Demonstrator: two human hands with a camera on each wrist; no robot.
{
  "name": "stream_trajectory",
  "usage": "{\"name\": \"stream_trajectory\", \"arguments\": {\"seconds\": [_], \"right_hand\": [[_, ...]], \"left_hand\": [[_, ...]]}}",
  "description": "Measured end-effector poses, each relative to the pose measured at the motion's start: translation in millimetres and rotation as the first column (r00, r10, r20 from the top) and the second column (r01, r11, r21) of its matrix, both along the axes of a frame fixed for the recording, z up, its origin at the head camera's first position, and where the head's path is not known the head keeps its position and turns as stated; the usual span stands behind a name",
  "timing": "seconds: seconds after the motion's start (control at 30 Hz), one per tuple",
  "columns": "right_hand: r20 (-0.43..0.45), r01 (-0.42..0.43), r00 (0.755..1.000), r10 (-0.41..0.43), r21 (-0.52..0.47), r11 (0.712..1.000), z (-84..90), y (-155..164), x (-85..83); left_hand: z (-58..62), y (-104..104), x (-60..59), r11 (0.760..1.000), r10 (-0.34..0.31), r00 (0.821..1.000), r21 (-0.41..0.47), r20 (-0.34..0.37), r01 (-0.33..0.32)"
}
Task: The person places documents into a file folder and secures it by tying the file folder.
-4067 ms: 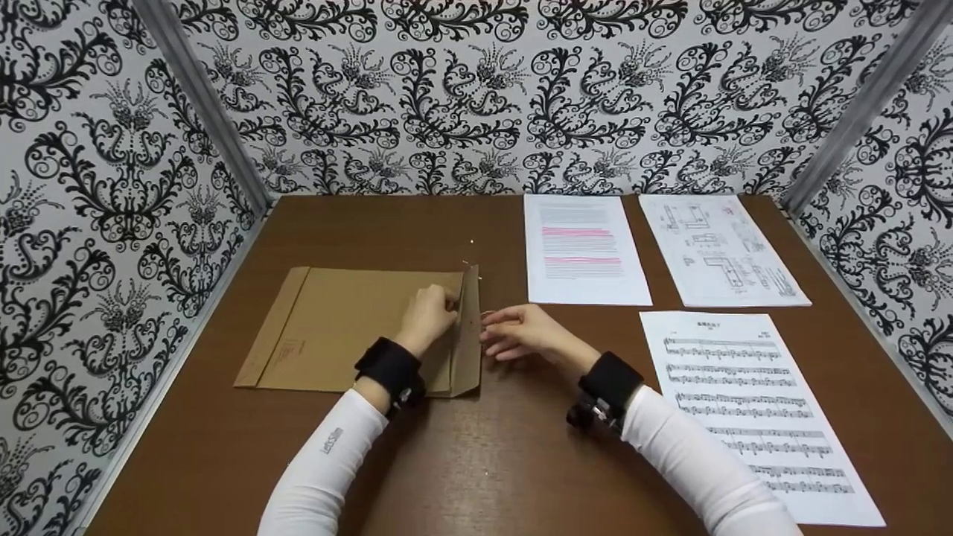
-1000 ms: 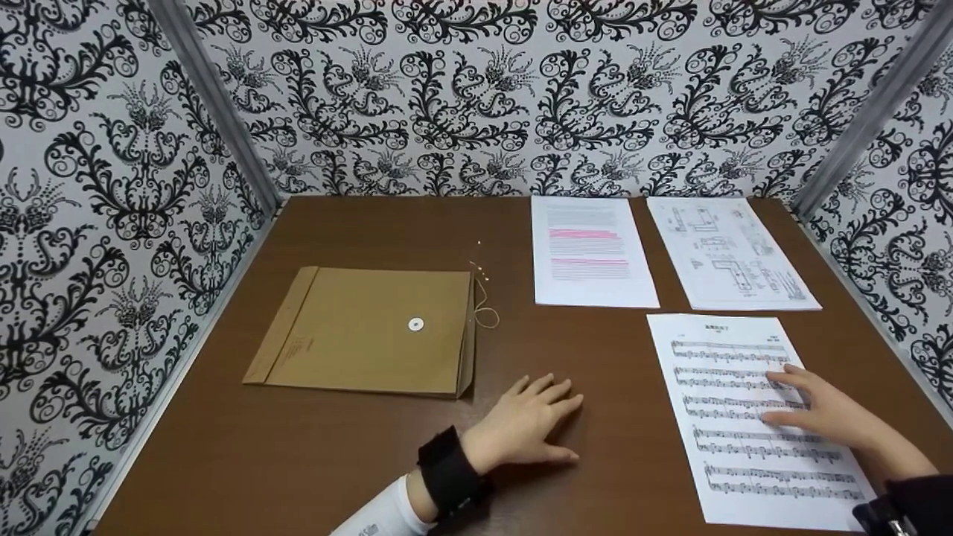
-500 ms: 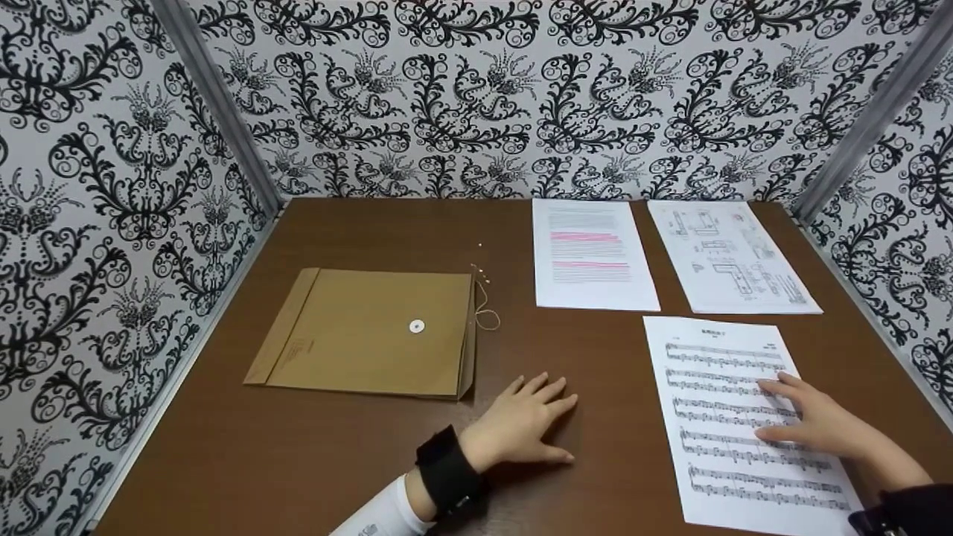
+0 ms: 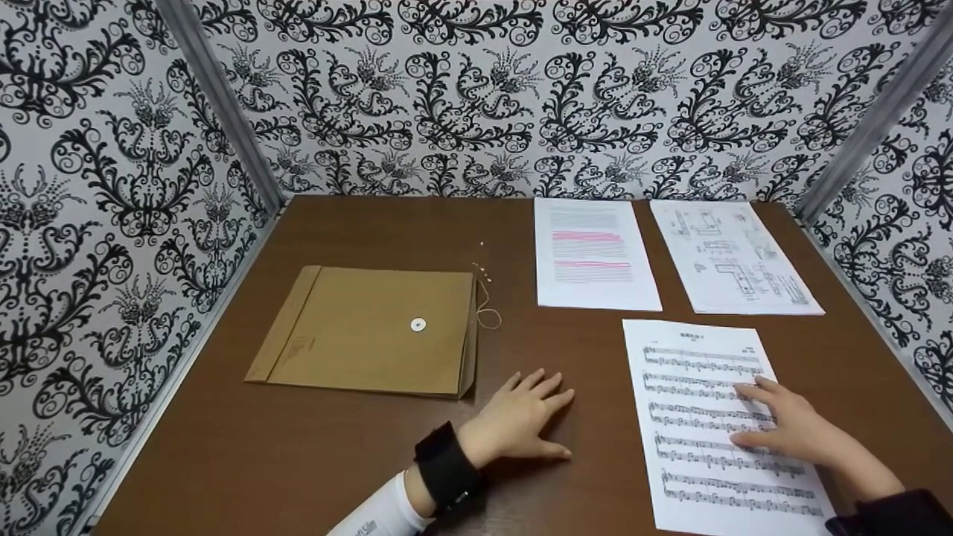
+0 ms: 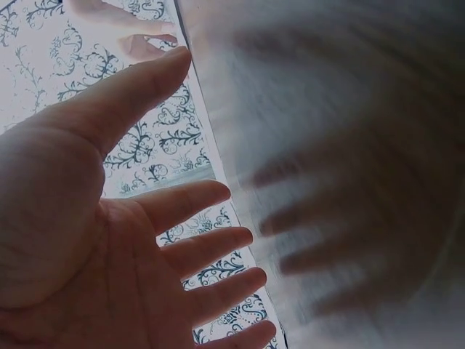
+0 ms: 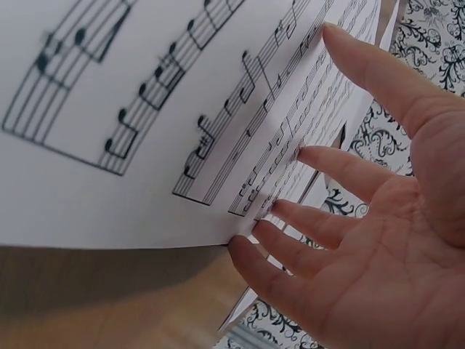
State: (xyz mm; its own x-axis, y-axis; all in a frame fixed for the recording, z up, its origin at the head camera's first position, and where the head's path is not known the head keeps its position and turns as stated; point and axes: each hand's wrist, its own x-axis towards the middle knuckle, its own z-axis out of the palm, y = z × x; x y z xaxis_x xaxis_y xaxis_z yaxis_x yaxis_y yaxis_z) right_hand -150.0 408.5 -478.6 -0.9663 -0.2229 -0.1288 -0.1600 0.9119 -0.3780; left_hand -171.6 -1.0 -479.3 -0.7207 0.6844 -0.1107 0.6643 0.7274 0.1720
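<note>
Head view: sheet music (image 4: pixel 692 424) lies under right hand (image 4: pixel 800 428), apart from left hand (image 4: pixel 514 423)

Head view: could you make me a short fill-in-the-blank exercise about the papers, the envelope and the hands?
1. The fingers of the right hand touch a sheet printed with ____.
2. The hand nearer to the brown envelope is the person's ____ one.
3. The round disc on that envelope is coloured ____.
4. On the text page, the highlighting is ____.

Missing words: music; left; white; pink.
</note>
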Motion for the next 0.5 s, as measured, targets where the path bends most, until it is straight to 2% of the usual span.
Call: {"name": "stream_trajectory", "arguments": {"seconds": [0.5], "right_hand": [[0.058, 0.019, 0.998, -0.018, -0.013, 1.000, 1.4, -35, 3.9]], "left_hand": [[-0.2, -1, -0.2, 1.000, 0.005, 1.000, 0.009, 0.018, -0.005]]}}
